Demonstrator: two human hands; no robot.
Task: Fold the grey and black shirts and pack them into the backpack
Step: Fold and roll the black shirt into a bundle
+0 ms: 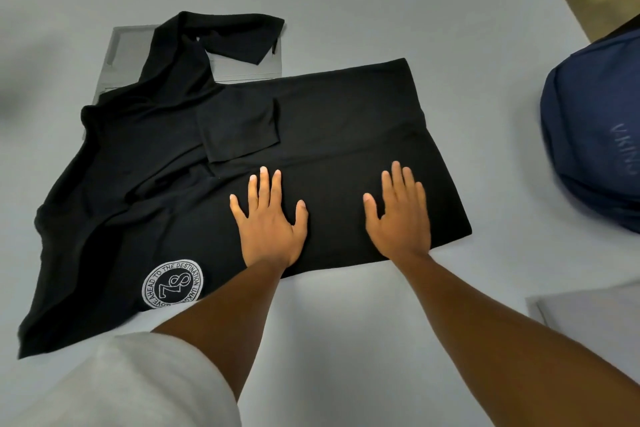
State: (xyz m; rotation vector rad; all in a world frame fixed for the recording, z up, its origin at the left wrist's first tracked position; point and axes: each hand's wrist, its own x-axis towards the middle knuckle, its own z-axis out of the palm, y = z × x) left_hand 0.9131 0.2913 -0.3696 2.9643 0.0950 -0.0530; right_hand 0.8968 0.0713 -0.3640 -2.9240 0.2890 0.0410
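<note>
Table (pixel 346 3), pale blue-grey cloth or matte top, fills nearly the whole view; strip of tan floor and dark furniture legs at far right corner. Black short-sleeved cotton shirt (pixel 346 121) lies across the middle of the table, right part flat and squared, left part rumpled, one sleeve folded onto the body, round white-stitched badge (pixel 174 283) near the close edge. Folded grey shirt (pixel 242 69) lies under the black one's far left part, mostly covered, only edges showing. Dark navy fabric backpack (pixel 588 149) sits at the right edge of the table, apart from the black shirt, partly out of view. Pale grey flat thing (pixel 595 308) at near right, cut off, cannot tell what.

Left hand (pixel 270 222) palm down on black shirt, fingers straight and spread, thumb out. Right hand (pixel 401 215) palm down beside it, fingers straight, closer together, thumb out. Both forearms bare; light grey sleeve (pixel 138 381) at near left.

Count: two hands, two shirts, one backpack, one badge.
</note>
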